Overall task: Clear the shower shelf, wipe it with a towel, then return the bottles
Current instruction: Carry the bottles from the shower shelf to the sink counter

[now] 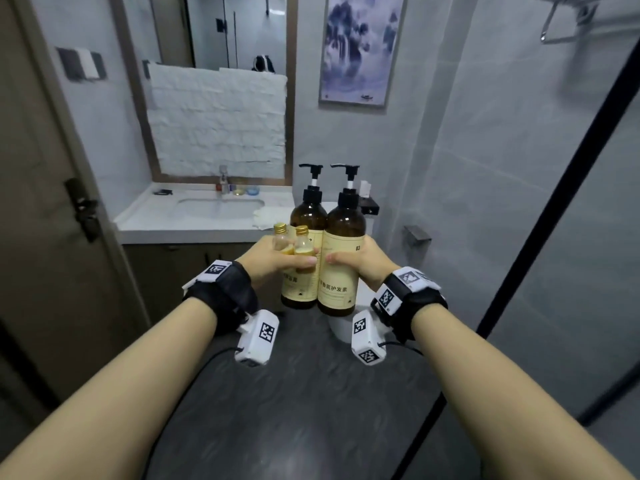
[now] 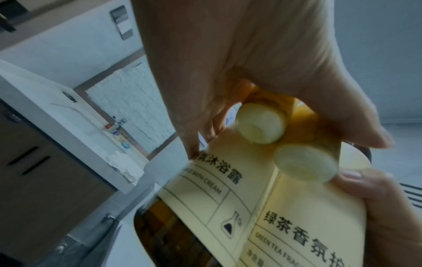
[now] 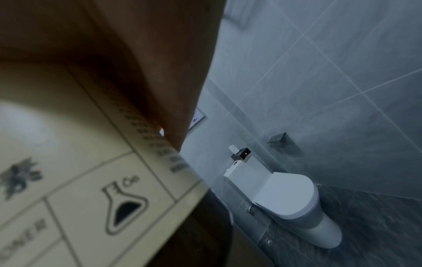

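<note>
Both hands carry bottles in mid-air in front of me. My left hand (image 1: 277,261) grips two small gold-capped bottles (image 1: 303,242) pressed against an amber pump bottle (image 1: 306,220) labelled bath cream. The left wrist view shows the small bottles' pale bottoms (image 2: 260,124) under my left hand (image 2: 228,72), whose fingers reach round the bath cream bottle (image 2: 205,189). My right hand (image 1: 360,261) wraps a second amber pump bottle (image 1: 344,237) marked 03. Its label (image 3: 91,180) fills the right wrist view beside my fingers (image 3: 160,72). A white towel (image 1: 268,216) lies crumpled on the counter's right end.
The white sink counter (image 1: 156,226) stands ahead on the left, below a mirror. A toilet (image 3: 292,198) is directly beyond the bottles against the grey tiled wall. A black-framed glass partition (image 1: 554,202) runs along the right. A metal rack (image 1: 571,19) hangs high on the right. A brown door (image 1: 41,202) is at left.
</note>
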